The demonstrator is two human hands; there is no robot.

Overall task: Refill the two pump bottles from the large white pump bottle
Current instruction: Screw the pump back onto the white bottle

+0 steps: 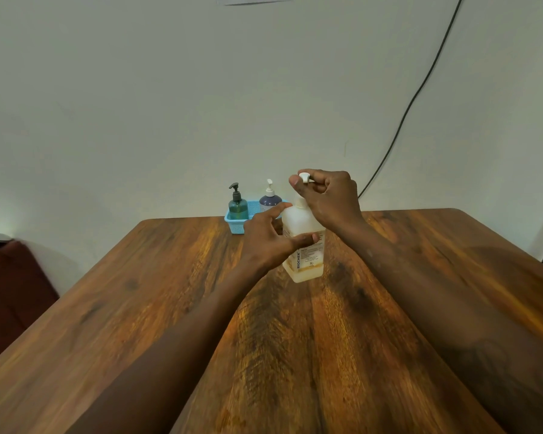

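The large white pump bottle [304,264] stands upright on the wooden table [138,308], a little pale liquid showing at its bottom. My left hand [270,239] wraps around the bottle's body from the left. My right hand [329,195] is closed over its white pump head [304,177] at the top. Behind it, a teal pump bottle with a dark pump [238,203] and a purple pump bottle with a white pump [270,197] stand in a small blue basket [234,223] at the table's far edge.
A pale wall rises right behind the table. A black cable [420,89] runs down the wall on the right. A dark red seat [10,286] sits beyond the table's left edge.
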